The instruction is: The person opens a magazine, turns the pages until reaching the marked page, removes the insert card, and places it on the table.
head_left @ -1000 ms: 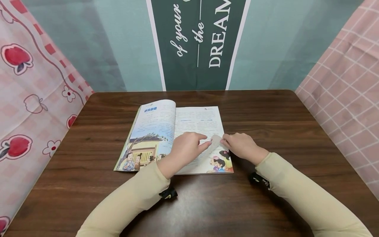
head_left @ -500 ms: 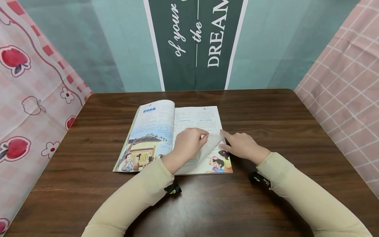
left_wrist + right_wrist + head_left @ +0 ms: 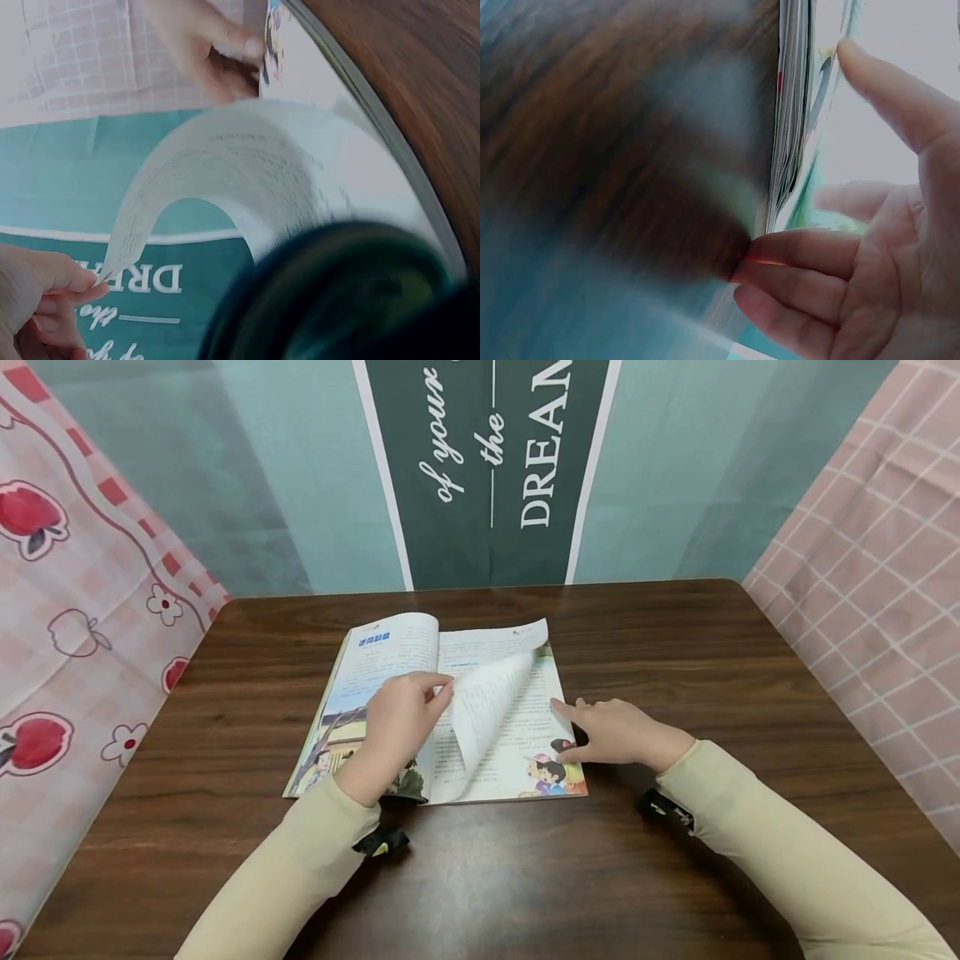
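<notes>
An illustrated book (image 3: 510, 777) lies spread on the table, drawings along the foot of its pages. Thumb and forefinger of my left hand (image 3: 401, 718) pinch the lower corner of a page (image 3: 491, 697), which arches up and over toward the left. The left wrist view shows the same page (image 3: 225, 157) curved in a broad loop from the pinch. My right hand (image 3: 618, 735) rests at the book's right edge, thumb and forefinger on the sheet underneath. In the right wrist view its lower fingers (image 3: 810, 251) extend beside the stacked page edges (image 3: 791, 112).
The dark wooden table (image 3: 675, 652) surrounds the book. A blue-green cloth with lettering (image 3: 491, 468) hangs behind it. Apple-patterned cloth (image 3: 97, 635) hangs at the left, and pink checked cloth (image 3: 870, 568) at the right. Black wrist cameras (image 3: 382, 842) sit under both sleeves.
My left hand has drawn the page corner up and leftward, and the page now curls over the book, baring the sheet beneath. My right hand has stayed near the right edge, its fingers off the corner.
</notes>
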`<act>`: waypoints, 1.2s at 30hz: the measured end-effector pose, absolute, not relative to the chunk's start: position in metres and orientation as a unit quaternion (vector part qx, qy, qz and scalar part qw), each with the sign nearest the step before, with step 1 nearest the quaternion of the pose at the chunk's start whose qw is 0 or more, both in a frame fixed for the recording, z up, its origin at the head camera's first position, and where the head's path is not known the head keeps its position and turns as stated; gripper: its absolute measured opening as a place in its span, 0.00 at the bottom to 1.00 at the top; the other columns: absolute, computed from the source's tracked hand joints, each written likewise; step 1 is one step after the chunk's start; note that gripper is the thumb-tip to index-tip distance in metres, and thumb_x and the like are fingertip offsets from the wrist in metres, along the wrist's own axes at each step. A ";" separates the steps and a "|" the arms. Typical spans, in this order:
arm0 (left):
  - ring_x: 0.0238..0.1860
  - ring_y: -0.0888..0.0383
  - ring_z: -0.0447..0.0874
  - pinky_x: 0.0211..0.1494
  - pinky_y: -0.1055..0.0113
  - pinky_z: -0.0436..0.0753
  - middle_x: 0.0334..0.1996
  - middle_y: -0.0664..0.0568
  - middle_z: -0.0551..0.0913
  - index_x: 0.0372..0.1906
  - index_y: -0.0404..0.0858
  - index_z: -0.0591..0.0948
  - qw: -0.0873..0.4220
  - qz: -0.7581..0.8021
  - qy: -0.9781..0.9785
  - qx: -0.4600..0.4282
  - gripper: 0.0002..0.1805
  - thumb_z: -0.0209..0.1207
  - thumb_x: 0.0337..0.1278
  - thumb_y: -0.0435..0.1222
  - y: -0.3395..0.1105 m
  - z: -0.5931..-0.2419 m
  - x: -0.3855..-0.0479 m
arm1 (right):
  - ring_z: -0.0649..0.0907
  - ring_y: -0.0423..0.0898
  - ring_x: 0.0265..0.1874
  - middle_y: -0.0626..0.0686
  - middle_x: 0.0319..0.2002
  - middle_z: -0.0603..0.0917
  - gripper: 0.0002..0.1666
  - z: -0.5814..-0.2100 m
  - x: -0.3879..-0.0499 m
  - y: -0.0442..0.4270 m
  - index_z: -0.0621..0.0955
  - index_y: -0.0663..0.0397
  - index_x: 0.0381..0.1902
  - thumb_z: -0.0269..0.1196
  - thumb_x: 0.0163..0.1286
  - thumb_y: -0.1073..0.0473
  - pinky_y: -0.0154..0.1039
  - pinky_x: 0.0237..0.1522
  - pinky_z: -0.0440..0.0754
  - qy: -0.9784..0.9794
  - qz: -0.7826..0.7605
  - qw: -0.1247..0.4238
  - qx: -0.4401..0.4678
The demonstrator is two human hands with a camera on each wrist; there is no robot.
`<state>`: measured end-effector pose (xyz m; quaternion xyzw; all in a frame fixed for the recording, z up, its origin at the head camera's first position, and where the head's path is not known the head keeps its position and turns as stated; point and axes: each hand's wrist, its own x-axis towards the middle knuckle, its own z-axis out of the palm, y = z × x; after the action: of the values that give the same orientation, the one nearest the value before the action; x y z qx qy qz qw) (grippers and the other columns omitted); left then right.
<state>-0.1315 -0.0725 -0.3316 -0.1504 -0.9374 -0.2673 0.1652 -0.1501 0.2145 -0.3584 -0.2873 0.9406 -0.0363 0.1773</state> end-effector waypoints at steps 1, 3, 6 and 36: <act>0.12 0.62 0.62 0.14 0.68 0.59 0.12 0.57 0.73 0.39 0.41 0.87 0.169 -0.271 -0.937 -0.144 0.09 0.58 0.59 0.37 -0.077 -0.331 -0.131 | 0.82 0.53 0.24 0.75 0.58 0.68 0.52 -0.358 -0.150 0.215 0.61 0.58 0.69 0.60 0.57 0.32 0.49 0.37 0.77 0.939 -0.036 0.180 -0.292; 0.10 0.62 0.60 0.14 0.67 0.58 0.10 0.57 0.71 0.39 0.41 0.87 0.175 -0.279 -0.935 -0.132 0.09 0.59 0.59 0.37 -0.085 -0.331 -0.129 | 0.83 0.57 0.33 0.76 0.58 0.67 0.52 -0.357 -0.149 0.215 0.62 0.57 0.69 0.60 0.56 0.31 0.50 0.40 0.77 0.936 -0.035 0.185 -0.299; 0.09 0.62 0.58 0.14 0.67 0.57 0.08 0.58 0.67 0.39 0.40 0.87 0.180 -0.288 -0.933 -0.115 0.09 0.60 0.58 0.37 -0.097 -0.331 -0.127 | 0.81 0.62 0.41 0.76 0.58 0.67 0.54 -0.356 -0.147 0.216 0.64 0.57 0.68 0.62 0.53 0.30 0.50 0.41 0.77 0.934 -0.030 0.181 -0.308; 0.17 0.57 0.71 0.19 0.63 0.65 0.18 0.49 0.82 0.34 0.34 0.87 0.204 -0.244 -0.948 -0.004 0.09 0.63 0.54 0.36 -0.207 -0.342 -0.087 | 0.81 0.63 0.42 0.75 0.55 0.71 0.51 -0.363 -0.146 0.207 0.73 0.51 0.63 0.61 0.48 0.25 0.49 0.34 0.78 0.945 -0.010 0.145 -0.294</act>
<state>-0.0874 -0.2069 -0.3416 -0.0037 -0.9480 -0.2445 0.2036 -0.1463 0.2071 -0.3628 -0.2938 0.9447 -0.0097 0.1452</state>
